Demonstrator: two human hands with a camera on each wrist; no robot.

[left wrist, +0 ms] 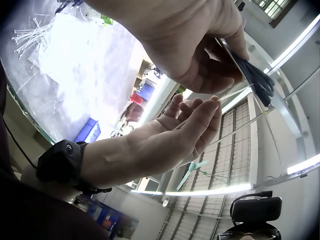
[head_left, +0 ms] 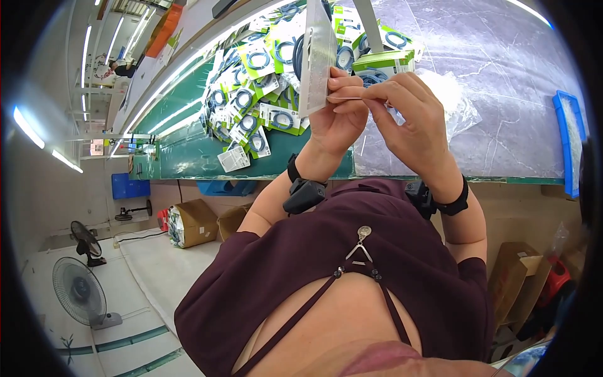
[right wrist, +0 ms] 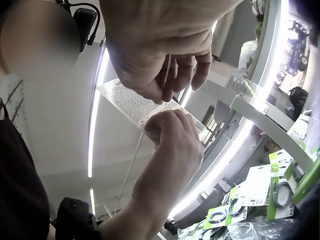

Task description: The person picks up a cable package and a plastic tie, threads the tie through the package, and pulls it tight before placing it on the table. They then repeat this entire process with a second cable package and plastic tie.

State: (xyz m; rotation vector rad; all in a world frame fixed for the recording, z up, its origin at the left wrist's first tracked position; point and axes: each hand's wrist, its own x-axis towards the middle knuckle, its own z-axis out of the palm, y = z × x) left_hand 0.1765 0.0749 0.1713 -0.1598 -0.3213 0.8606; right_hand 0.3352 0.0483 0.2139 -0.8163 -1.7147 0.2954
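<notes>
Left hand [head_left: 336, 119] grips the card [head_left: 316, 56] upright, while right hand [head_left: 411, 119] pinches a thin white tie [head_left: 348, 98] against its edge. The tie looks not yet fastened. Packs [head_left: 251, 107] lie piled at upper centre.

Bench [head_left: 502, 94]: grey top, green mat [head_left: 188, 157] at left. Packs [head_left: 251, 94] heaped on mat; clear bags [head_left: 455, 100] beside them; blue tray [head_left: 568, 138] at right edge; loose white strips [left wrist: 30, 35], probably ties.

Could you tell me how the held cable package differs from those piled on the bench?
The held package stands upright in the left hand, pale back showing; the piled packages lie overlapping on the green bench, green-and-white fronts up. Both carry a dark cable.
</notes>
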